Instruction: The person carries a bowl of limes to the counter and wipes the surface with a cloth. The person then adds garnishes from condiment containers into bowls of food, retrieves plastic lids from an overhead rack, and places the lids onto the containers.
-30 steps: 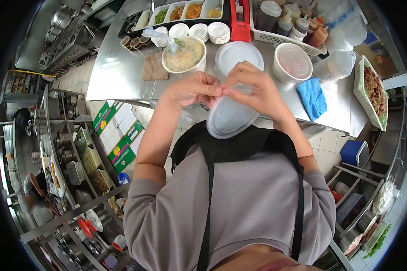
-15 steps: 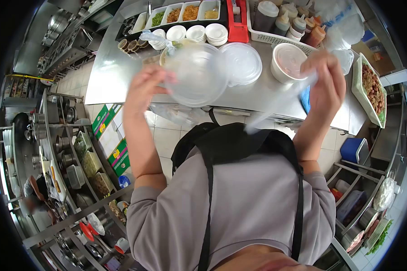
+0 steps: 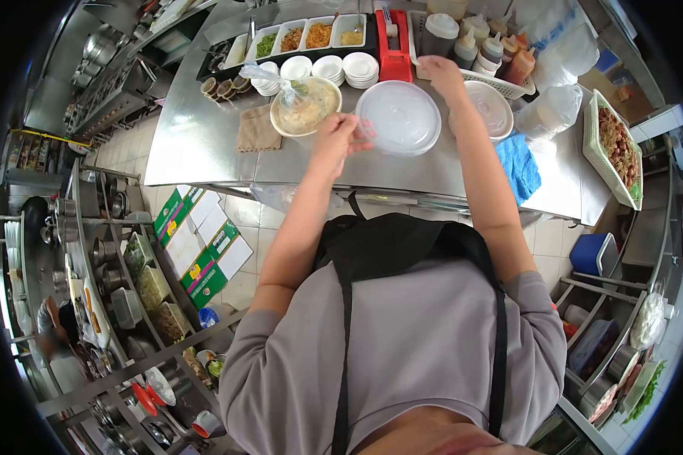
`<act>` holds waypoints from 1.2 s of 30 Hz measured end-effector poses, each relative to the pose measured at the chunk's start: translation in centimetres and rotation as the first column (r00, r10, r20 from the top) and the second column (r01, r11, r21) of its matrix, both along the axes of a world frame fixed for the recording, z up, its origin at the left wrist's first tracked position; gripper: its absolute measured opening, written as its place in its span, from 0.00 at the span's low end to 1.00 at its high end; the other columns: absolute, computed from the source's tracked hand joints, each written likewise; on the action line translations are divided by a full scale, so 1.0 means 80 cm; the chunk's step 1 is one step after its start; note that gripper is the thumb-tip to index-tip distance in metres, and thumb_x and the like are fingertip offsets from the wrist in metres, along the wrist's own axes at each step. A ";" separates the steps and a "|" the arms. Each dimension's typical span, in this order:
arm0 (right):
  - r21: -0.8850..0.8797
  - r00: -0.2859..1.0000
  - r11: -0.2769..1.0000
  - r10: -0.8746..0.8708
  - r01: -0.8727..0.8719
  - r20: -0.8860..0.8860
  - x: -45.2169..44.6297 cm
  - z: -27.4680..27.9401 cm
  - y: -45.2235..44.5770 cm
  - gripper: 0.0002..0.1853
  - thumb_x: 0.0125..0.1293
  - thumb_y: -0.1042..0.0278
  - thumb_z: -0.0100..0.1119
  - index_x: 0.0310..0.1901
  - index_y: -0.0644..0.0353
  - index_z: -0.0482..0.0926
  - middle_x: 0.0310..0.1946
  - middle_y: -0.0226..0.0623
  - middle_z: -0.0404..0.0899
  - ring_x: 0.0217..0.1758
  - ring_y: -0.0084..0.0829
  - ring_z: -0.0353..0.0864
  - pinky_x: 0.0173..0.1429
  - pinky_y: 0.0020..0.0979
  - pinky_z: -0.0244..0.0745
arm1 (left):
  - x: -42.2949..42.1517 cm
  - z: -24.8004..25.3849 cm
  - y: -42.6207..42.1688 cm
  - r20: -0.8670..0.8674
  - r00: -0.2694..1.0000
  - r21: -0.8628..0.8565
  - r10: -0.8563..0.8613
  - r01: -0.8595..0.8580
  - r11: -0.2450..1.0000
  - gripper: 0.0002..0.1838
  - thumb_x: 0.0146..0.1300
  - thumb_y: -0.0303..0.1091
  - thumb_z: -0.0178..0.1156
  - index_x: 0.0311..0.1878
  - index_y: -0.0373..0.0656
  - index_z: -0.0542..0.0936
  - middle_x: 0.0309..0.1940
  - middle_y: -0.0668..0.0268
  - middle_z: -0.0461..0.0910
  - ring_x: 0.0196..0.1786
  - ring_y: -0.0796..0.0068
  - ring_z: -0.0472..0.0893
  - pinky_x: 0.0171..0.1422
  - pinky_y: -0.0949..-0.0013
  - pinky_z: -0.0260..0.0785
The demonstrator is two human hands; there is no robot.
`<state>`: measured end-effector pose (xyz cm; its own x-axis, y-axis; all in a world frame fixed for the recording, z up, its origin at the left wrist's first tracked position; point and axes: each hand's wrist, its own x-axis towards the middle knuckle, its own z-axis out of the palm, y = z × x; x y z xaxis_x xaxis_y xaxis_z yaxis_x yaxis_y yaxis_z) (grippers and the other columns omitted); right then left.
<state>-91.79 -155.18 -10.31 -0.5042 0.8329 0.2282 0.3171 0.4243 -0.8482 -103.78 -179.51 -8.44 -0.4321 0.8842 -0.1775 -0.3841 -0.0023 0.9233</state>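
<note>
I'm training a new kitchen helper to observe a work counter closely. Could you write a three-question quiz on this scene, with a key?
1. What lies beside the round white bowl of food, on the person's left?
a) a blue fabric cloth
b) a flat brown fabric cloth
c) a pale plastic basket

2. True or false: the right hand is nearer the oblong red plastic device than the left hand is.

3. How many stacks of small round white dishes are visible on the steel counter?

Key: 1. b; 2. true; 3. four.
</note>
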 end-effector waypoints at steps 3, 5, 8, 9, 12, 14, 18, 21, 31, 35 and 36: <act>-0.227 0.987 0.961 0.152 -0.161 -0.059 0.013 0.050 -0.025 0.28 0.62 0.46 0.52 0.51 0.64 0.75 0.49 0.50 0.76 0.55 0.45 0.73 0.56 0.37 0.66 | 0.008 -0.020 0.020 -0.081 0.994 -0.062 0.069 -0.074 0.995 0.13 0.68 0.37 0.48 0.41 0.33 0.69 0.35 0.57 0.76 0.34 0.70 0.80 0.35 0.68 0.78; -0.019 0.945 0.968 0.248 -0.250 0.215 0.007 0.022 -0.024 0.33 0.58 0.42 0.55 0.55 0.63 0.72 0.54 0.53 0.71 0.59 0.47 0.69 0.60 0.38 0.64 | 0.012 -0.025 0.024 -0.193 0.975 -0.091 0.107 -0.126 0.988 0.17 0.67 0.41 0.49 0.40 0.32 0.69 0.33 0.58 0.75 0.31 0.72 0.79 0.31 0.71 0.76; 0.004 0.843 0.967 0.221 -0.256 0.491 -0.007 -0.009 -0.024 0.47 0.49 0.37 0.63 0.64 0.60 0.61 0.62 0.49 0.63 0.63 0.40 0.66 0.63 0.34 0.62 | -0.004 -0.023 0.010 -0.357 0.918 -0.367 -0.172 0.031 0.930 0.25 0.64 0.50 0.53 0.42 0.31 0.70 0.31 0.62 0.73 0.29 0.75 0.78 0.27 0.74 0.72; -0.020 0.852 0.974 0.206 -0.224 0.482 -0.010 -0.017 -0.024 0.48 0.48 0.36 0.63 0.65 0.60 0.60 0.63 0.50 0.62 0.64 0.40 0.65 0.64 0.35 0.61 | 0.002 -0.031 0.007 -0.403 0.904 -0.382 -0.143 -0.024 0.924 0.27 0.62 0.53 0.54 0.43 0.31 0.70 0.30 0.62 0.73 0.28 0.75 0.77 0.27 0.74 0.71; -0.258 0.880 0.949 0.276 -0.184 0.387 -0.008 -0.025 -0.025 0.52 0.45 0.34 0.64 0.66 0.61 0.58 0.64 0.50 0.61 0.67 0.41 0.61 0.66 0.36 0.58 | 0.024 -0.059 -0.001 -0.439 0.896 -0.378 -0.068 -0.115 0.919 0.34 0.57 0.57 0.58 0.47 0.30 0.71 0.31 0.62 0.73 0.29 0.74 0.77 0.31 0.73 0.70; -0.400 0.883 0.898 0.330 -0.185 0.334 -0.007 -0.026 -0.030 0.54 0.44 0.34 0.64 0.67 0.62 0.56 0.64 0.51 0.60 0.67 0.41 0.60 0.67 0.36 0.57 | 0.032 -0.060 0.005 -0.336 0.941 -0.304 -0.036 -0.072 0.950 0.36 0.54 0.56 0.61 0.50 0.29 0.70 0.32 0.60 0.74 0.33 0.71 0.78 0.39 0.71 0.72; -0.551 0.881 0.813 0.389 -0.190 0.269 0.016 0.013 -0.058 0.56 0.43 0.38 0.67 0.67 0.66 0.51 0.64 0.53 0.59 0.67 0.43 0.60 0.67 0.35 0.56 | 0.041 -0.068 0.029 -0.331 0.938 -0.005 0.099 -0.107 0.994 0.38 0.48 0.48 0.69 0.55 0.29 0.67 0.41 0.55 0.72 0.47 0.64 0.74 0.55 0.64 0.66; -0.497 0.944 0.844 0.303 -0.203 0.129 0.034 0.014 -0.070 0.57 0.41 0.44 0.70 0.68 0.66 0.50 0.64 0.52 0.58 0.66 0.42 0.60 0.67 0.35 0.56 | 0.021 -0.109 0.042 -0.490 0.867 0.073 0.094 -0.067 0.995 0.46 0.42 0.44 0.73 0.60 0.30 0.60 0.54 0.52 0.64 0.58 0.59 0.68 0.62 0.61 0.60; -0.042 0.883 0.885 0.457 -0.463 -0.107 0.085 0.007 -0.119 0.50 0.39 0.64 0.76 0.64 0.59 0.55 0.55 0.40 0.65 0.60 0.34 0.63 0.62 0.33 0.59 | 0.013 -0.092 0.009 -0.744 0.664 0.229 0.076 0.147 0.962 0.58 0.39 0.44 0.75 0.66 0.33 0.46 0.62 0.49 0.52 0.63 0.58 0.61 0.66 0.59 0.56; -0.266 0.929 0.892 0.330 -0.365 -0.166 0.077 0.010 -0.121 0.45 0.44 0.58 0.73 0.62 0.60 0.58 0.51 0.42 0.70 0.56 0.34 0.69 0.58 0.32 0.63 | 0.016 -0.081 0.015 -0.511 0.858 0.284 0.060 0.102 0.953 0.55 0.44 0.44 0.72 0.65 0.32 0.45 0.60 0.51 0.59 0.60 0.62 0.65 0.64 0.59 0.60; -0.360 0.946 0.877 0.270 -0.319 -0.180 0.071 0.012 -0.118 0.44 0.45 0.56 0.72 0.61 0.60 0.58 0.50 0.43 0.71 0.54 0.34 0.71 0.57 0.32 0.65 | 0.016 -0.069 0.017 -0.371 0.927 0.245 0.050 0.046 0.968 0.53 0.46 0.44 0.71 0.65 0.32 0.46 0.58 0.51 0.61 0.59 0.62 0.67 0.63 0.59 0.61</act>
